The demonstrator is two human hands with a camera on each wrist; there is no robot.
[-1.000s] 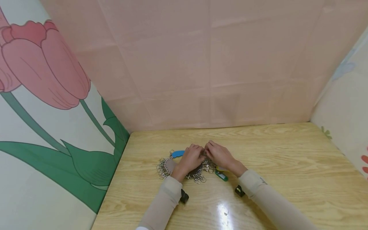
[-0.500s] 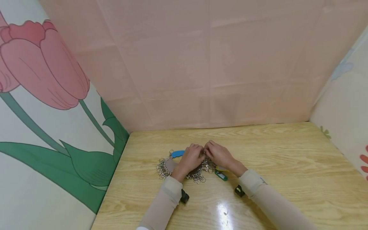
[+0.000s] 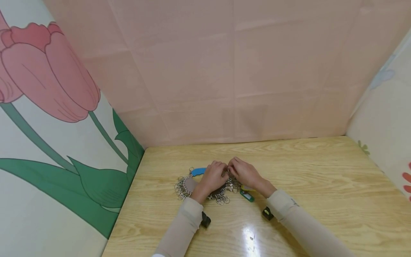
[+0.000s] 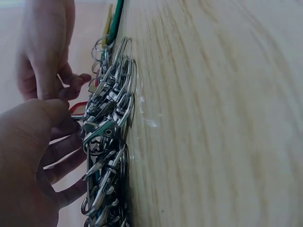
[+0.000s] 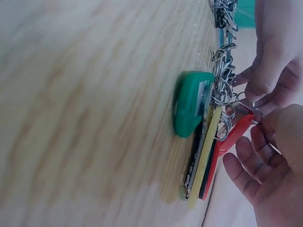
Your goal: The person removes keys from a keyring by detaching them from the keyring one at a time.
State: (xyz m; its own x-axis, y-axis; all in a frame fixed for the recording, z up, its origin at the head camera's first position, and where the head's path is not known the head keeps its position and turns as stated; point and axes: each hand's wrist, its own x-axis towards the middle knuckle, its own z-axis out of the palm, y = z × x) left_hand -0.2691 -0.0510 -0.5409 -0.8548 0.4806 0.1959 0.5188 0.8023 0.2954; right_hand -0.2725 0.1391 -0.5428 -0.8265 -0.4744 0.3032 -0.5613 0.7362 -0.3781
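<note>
Close together over a cluster of metal key rings [image 3: 232, 185], both hands work at one spot. My left hand [image 3: 213, 176] pinches a silver key ring [image 5: 245, 100], its thumb and fingertips meeting at the metal. My right hand [image 3: 245, 174] pinches the ringed end of a red key tag [image 5: 235, 134]. A green key tag [image 5: 191, 104] and a yellow key tag [image 5: 207, 158] lie beside it, close to the tabletop. Many more rings with clasps [image 4: 106, 127] run along below the left hand. The fingers partly hide the joint between ring and tag.
A grey-brown disc [image 3: 191, 184] fringed with rings and a blue tag [image 3: 198, 172] lie left of the hands on the wooden table [image 3: 321, 171]. A pink cloth-like backdrop [image 3: 234, 89] rises behind the table, with patterned walls at either side.
Both hands stay almost in place, with only slight finger movement at the key ring. The tags and disc have not visibly moved.
</note>
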